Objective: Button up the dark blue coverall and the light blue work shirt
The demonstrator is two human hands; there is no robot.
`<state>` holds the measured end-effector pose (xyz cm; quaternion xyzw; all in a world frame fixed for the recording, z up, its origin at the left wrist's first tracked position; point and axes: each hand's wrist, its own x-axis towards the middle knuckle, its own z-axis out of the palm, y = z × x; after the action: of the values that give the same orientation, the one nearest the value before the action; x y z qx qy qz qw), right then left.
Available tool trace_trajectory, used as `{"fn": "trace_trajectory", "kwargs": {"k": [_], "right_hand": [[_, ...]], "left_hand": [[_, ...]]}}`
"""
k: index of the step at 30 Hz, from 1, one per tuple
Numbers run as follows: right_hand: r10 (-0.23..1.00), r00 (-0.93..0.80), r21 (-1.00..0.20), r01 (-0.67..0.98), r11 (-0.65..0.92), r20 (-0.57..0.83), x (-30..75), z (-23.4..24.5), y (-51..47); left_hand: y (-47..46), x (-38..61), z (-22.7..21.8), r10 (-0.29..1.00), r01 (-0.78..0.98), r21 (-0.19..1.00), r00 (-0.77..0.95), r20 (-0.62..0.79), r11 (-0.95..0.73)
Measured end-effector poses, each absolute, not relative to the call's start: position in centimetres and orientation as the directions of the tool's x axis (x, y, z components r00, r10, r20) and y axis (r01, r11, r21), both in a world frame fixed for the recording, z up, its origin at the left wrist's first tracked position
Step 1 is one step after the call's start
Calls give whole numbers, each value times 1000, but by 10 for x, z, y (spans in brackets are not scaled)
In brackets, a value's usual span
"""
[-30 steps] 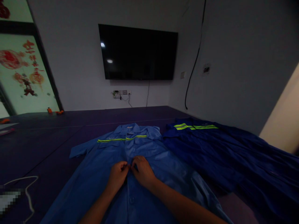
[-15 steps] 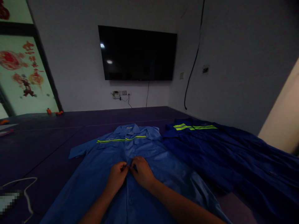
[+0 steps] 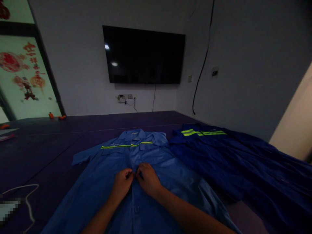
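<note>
A light blue short-sleeved work shirt (image 3: 102,182) with a yellow-green reflective chest stripe lies flat, front up, on a dark purple surface (image 3: 48,143). My left hand (image 3: 123,183) and my right hand (image 3: 149,178) meet at the shirt's button placket, mid-chest. Both are closed in a pinch on the placket fabric, fingertips nearly touching each other. A button shows on the placket just below my hands.
A darker blue garment (image 3: 239,162) with the same reflective stripe lies spread to the right, touching the shirt. A white cable (image 3: 26,195) curls at the lower left. A wall-mounted television (image 3: 143,55) hangs ahead, with sockets below it. Small orange items sit at the far left edge.
</note>
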<state>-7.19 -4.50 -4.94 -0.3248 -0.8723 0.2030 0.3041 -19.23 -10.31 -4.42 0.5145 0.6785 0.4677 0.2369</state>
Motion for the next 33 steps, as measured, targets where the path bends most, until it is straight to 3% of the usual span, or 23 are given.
{"fn": "trace_trajectory", "kwargs": {"k": [19,33], "right_hand": [[699,-592,-557,449,699,401,-72,-49,-45],[707,-576,-584,430,689,411,-72,-48,-46]], "left_hand": [[-102,-192,-45,914,476,879,-367,172,26],[-107,-191,-43,915,438,891,-396,74,118]]}}
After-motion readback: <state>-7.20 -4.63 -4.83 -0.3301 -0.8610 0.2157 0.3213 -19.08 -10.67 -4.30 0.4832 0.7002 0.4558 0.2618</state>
